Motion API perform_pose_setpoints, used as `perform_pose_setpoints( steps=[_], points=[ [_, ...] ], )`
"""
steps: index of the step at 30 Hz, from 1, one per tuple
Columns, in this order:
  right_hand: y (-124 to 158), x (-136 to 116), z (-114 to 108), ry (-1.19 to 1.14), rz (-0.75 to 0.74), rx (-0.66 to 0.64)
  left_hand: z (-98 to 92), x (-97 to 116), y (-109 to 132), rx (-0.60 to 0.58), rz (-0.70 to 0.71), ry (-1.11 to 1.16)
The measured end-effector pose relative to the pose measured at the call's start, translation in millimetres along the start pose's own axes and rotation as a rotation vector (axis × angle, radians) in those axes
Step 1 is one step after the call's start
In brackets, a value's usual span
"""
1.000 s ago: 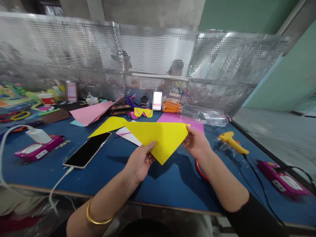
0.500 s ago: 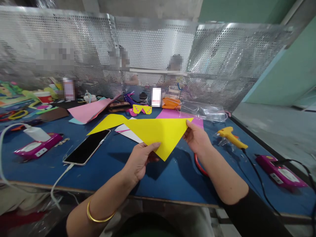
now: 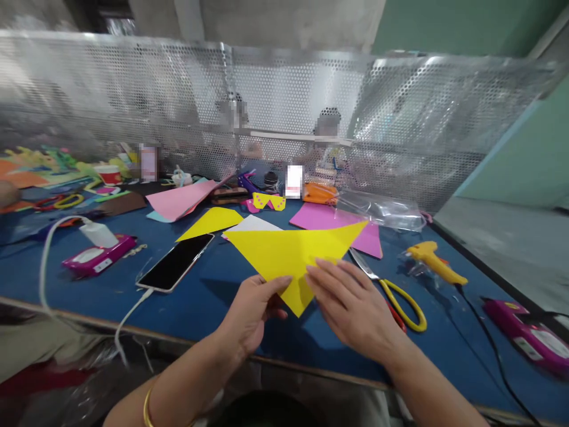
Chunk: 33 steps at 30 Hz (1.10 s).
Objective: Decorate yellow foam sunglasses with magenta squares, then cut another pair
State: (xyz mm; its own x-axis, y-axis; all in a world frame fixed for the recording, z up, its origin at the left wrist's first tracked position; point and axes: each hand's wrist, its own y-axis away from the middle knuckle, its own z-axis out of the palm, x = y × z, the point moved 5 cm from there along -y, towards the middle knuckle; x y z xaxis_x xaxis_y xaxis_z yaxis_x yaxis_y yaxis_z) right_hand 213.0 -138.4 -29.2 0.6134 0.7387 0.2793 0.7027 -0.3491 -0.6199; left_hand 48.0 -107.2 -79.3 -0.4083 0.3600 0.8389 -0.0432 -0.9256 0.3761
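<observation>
A yellow paper triangle [image 3: 284, 255] is held up above the blue table, its lowest corner pointing toward me. My left hand [image 3: 255, 308] pinches its lower left edge, thumb on top and fingers underneath. Across the lower right part of the paper lie the stretched fingers of my right hand [image 3: 351, 296]; its thumb is hidden. Just right of that hand rest scissors [image 3: 411, 308] with yellow and red handles, partly covered by it. Behind the triangle are a white sheet [image 3: 258, 223], a pink-purple sheet [image 3: 311, 217] and another yellow sheet [image 3: 213, 222].
Left of my hands lies a phone [image 3: 175, 264] on a white cable, near a purple power strip [image 3: 100, 256]. A yellow glue gun [image 3: 435, 261] and a second purple strip [image 3: 528, 335] are at right. Yellow paper glasses [image 3: 269, 201] stand before the perforated metal screen [image 3: 293, 89].
My right hand has left the triangle's upper right corner and moved down and left onto its lower part. The scissors show more fully. The camera view has shifted.
</observation>
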Motion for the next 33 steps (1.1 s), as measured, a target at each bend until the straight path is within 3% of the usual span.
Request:
perform_pose_setpoints(
  steps=[6, 12, 14, 16, 18, 21, 23, 26, 33],
  points=[
    [19.8, -32.3, -1.7, 0.039, 0.052, 0.064, -0.4, -20.7, 21.1, -0.104, -0.103, -0.026],
    [15.0, -40.4, -9.3, 0.091, 0.116, 0.145, 0.5, -19.8, 28.7, -0.109, -0.038, -0.043],
    [11.4, -34.0, -16.4, 0.095, 0.213, 0.256, 0.8, -15.4, 27.7, -0.128, 0.001, -0.01],
    [10.2, -18.2, -25.8, -0.039, 0.454, 0.418, 1.0, -7.8, 25.2, -0.15, 0.066, 0.007],
    [11.1, 1.5, -26.7, -0.39, 0.775, 0.543, 0.1, 2.7, 22.3, -0.137, 0.17, -0.013],
    [7.8, 14.3, -6.5, -1.102, 1.186, 0.57, 2.7, 13.9, 20.3, -0.148, 0.272, -0.038],
    [2.9, 10.0, 6.7, -1.441, 1.335, 0.534, 6.2, 14.0, 20.4, -0.177, 0.244, -0.026],
    [0.7, 3.4, 13.7, -1.572, 1.376, 0.546, 7.0, 10.7, 22.0, -0.132, 0.199, -0.017],
    [10.2, 1.2, 15.8, -1.378, 1.364, 0.484, 6.8, 5.7, 27.0, -0.16, 0.156, -0.046]
  ],
)
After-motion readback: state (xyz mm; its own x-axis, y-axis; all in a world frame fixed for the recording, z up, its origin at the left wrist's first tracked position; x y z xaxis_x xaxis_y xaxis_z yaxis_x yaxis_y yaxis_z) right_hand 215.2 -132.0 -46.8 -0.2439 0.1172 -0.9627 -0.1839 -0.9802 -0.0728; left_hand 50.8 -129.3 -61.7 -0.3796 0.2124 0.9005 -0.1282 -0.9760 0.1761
